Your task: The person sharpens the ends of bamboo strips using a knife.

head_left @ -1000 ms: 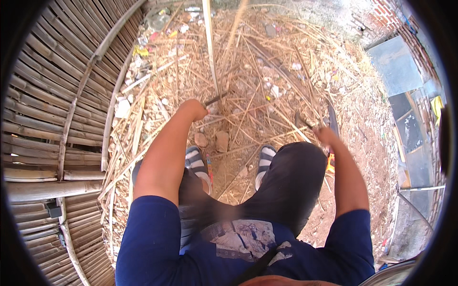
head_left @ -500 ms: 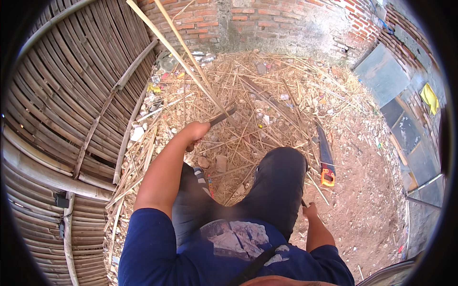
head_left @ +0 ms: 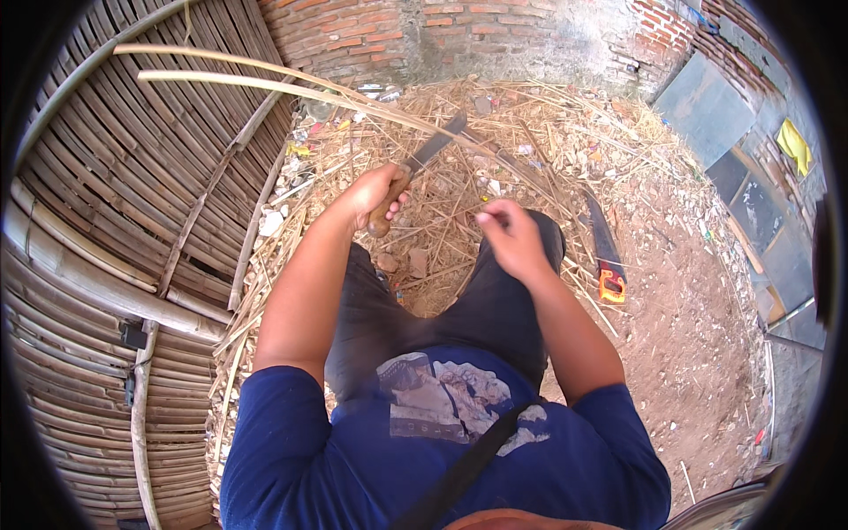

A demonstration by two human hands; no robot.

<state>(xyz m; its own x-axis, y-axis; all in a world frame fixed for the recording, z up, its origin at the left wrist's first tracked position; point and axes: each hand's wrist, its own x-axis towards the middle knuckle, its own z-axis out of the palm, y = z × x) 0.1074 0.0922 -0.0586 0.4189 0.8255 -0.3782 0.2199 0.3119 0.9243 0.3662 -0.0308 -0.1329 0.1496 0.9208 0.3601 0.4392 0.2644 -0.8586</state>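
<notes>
Both hands are raised: left hand [head_left: 375,196] fingers grip a wooden-handled knife [head_left: 415,172], right hand [head_left: 511,237] fingers loosely curled, empty.

a saw [head_left: 606,256] with an orange handle lies on the dirt, near a brick wall [head_left: 459,35] and a yellow cloth [head_left: 795,146].

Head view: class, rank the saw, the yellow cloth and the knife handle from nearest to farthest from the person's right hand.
Measured from the right hand:
1. Saw, on the ground just to its right.
2. Knife handle, to its left, in the left hand.
3. Yellow cloth, far right.
</notes>
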